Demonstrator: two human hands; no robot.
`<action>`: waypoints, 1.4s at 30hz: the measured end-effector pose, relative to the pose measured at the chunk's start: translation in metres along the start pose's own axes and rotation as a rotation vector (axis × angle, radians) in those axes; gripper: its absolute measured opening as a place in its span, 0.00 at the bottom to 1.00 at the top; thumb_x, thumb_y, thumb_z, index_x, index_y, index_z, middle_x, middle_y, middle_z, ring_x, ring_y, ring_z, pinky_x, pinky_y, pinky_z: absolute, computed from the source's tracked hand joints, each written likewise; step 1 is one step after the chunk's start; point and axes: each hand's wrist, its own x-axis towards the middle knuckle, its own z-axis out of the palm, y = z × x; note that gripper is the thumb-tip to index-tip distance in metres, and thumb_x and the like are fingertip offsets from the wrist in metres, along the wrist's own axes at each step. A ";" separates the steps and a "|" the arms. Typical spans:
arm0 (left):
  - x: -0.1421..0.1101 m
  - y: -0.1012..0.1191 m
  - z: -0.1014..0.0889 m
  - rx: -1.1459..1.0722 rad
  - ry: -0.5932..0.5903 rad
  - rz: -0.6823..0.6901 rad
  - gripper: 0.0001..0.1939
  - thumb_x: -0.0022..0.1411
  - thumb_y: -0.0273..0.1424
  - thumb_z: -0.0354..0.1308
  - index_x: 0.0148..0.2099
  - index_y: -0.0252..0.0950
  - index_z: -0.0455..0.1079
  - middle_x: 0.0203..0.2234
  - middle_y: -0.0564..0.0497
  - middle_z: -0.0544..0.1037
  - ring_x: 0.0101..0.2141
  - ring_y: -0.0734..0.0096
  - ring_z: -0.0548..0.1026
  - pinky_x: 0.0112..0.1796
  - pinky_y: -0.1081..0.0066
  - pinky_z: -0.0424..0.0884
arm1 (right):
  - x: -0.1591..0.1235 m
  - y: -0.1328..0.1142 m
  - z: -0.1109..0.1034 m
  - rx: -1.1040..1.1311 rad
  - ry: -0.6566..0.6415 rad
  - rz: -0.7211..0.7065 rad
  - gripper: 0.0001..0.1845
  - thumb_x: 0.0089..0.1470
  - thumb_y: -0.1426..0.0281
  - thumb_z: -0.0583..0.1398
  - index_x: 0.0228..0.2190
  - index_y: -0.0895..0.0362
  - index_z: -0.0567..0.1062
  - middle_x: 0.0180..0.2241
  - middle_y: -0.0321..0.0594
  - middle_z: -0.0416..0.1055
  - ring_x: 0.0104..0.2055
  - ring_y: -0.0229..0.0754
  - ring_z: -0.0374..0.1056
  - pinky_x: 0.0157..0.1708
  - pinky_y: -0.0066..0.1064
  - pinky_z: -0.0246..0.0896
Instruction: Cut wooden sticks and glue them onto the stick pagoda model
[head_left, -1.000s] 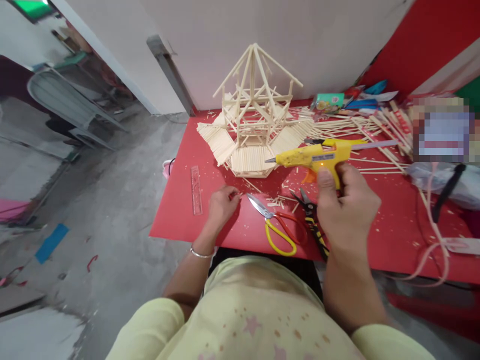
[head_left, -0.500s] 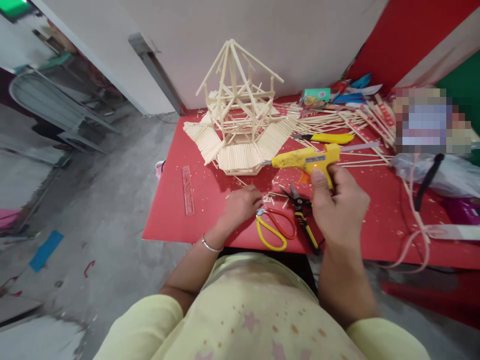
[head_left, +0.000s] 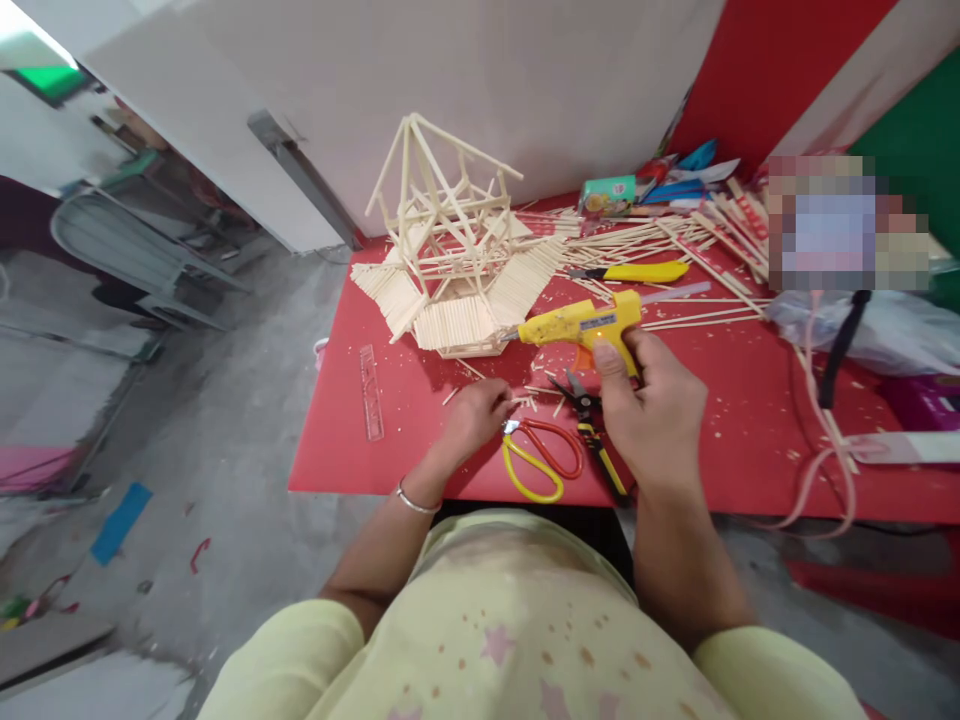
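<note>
My right hand (head_left: 656, 415) is closed around the handle of a yellow glue gun (head_left: 581, 325), its orange trigger below and a clear glue stick out the back. The nozzle points left, by the front edge of a stick-built model house (head_left: 457, 320) with an open roof frame. My left hand (head_left: 478, 418) is low over the table with its fingertips pinched together, beside short cut stick pieces (head_left: 559, 407); whatever is between the fingertips is too small to make out. Scissors (head_left: 536, 460) with one red and one yellow handle lie beside this hand. Black-and-yellow pliers (head_left: 592, 435) lie beneath the glue gun.
On the red table (head_left: 330, 440) lie a clear ruler (head_left: 371, 393), a yellow cutter knife (head_left: 645, 272) and long wooden sticks (head_left: 637, 238). Plastic bags (head_left: 862, 330) and a pink cord (head_left: 810, 400) are at the right. A wall (head_left: 525, 100) rises behind the model.
My left hand has moved right, over the scissors' blades, to the cut pieces. The glue gun has shifted left, its nozzle now close to the model. The view has turned slightly.
</note>
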 end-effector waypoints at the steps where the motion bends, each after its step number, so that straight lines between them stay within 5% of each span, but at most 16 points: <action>1: -0.001 -0.002 -0.001 -0.120 0.021 -0.033 0.05 0.61 0.29 0.58 0.36 0.35 0.74 0.28 0.48 0.77 0.29 0.70 0.72 0.32 0.71 0.66 | 0.000 0.000 -0.001 0.009 -0.003 0.005 0.25 0.63 0.50 0.53 0.49 0.55 0.75 0.41 0.46 0.78 0.39 0.46 0.73 0.40 0.36 0.63; 7: -0.003 -0.006 -0.009 -0.739 0.061 -0.241 0.11 0.55 0.34 0.66 0.38 0.33 0.74 0.21 0.52 0.74 0.21 0.75 0.71 0.24 0.75 0.64 | -0.002 -0.015 -0.005 0.115 -0.014 0.028 0.24 0.61 0.49 0.54 0.42 0.55 0.76 0.34 0.41 0.77 0.30 0.41 0.69 0.32 0.31 0.60; 14: -0.006 0.011 -0.017 -1.118 0.030 -0.316 0.18 0.49 0.34 0.73 0.39 0.33 0.73 0.26 0.53 0.75 0.22 0.80 0.70 0.22 0.78 0.62 | -0.014 -0.028 0.008 0.361 -0.231 0.178 0.26 0.42 0.48 0.68 0.35 0.56 0.74 0.29 0.37 0.75 0.28 0.41 0.67 0.29 0.32 0.62; 19: -0.008 0.025 -0.013 -1.214 -0.015 -0.344 0.18 0.48 0.34 0.74 0.40 0.33 0.74 0.26 0.54 0.75 0.22 0.81 0.71 0.23 0.78 0.65 | -0.021 -0.024 0.026 0.520 -0.383 0.257 0.26 0.40 0.55 0.70 0.37 0.57 0.73 0.31 0.37 0.76 0.29 0.41 0.69 0.29 0.32 0.64; 24: -0.016 0.042 -0.014 -1.286 -0.052 -0.354 0.19 0.46 0.33 0.75 0.38 0.32 0.74 0.24 0.54 0.74 0.22 0.81 0.71 0.23 0.79 0.66 | -0.023 -0.014 0.038 0.490 -0.294 0.227 0.21 0.47 0.60 0.65 0.41 0.58 0.72 0.35 0.39 0.77 0.31 0.40 0.69 0.34 0.32 0.64; 32: -0.028 0.040 -0.043 -1.247 0.277 -0.365 0.18 0.42 0.29 0.75 0.36 0.32 0.73 0.22 0.55 0.76 0.22 0.80 0.73 0.23 0.80 0.68 | -0.011 0.009 0.033 0.187 -0.135 0.148 0.25 0.46 0.57 0.65 0.45 0.57 0.73 0.38 0.44 0.77 0.34 0.46 0.70 0.36 0.38 0.63; 37: -0.034 0.030 -0.070 -1.192 0.493 -0.341 0.19 0.41 0.28 0.75 0.36 0.32 0.73 0.22 0.54 0.77 0.22 0.79 0.74 0.21 0.80 0.67 | -0.008 -0.013 0.018 0.283 -0.167 0.109 0.25 0.48 0.59 0.64 0.47 0.55 0.72 0.41 0.41 0.77 0.38 0.45 0.72 0.38 0.36 0.64; 42: -0.036 0.017 -0.081 -1.153 0.508 -0.303 0.20 0.45 0.33 0.74 0.38 0.35 0.70 0.27 0.54 0.78 0.23 0.76 0.77 0.18 0.80 0.67 | 0.001 -0.064 0.007 0.130 -0.208 0.005 0.25 0.51 0.51 0.60 0.45 0.54 0.71 0.30 0.38 0.74 0.30 0.43 0.69 0.32 0.34 0.60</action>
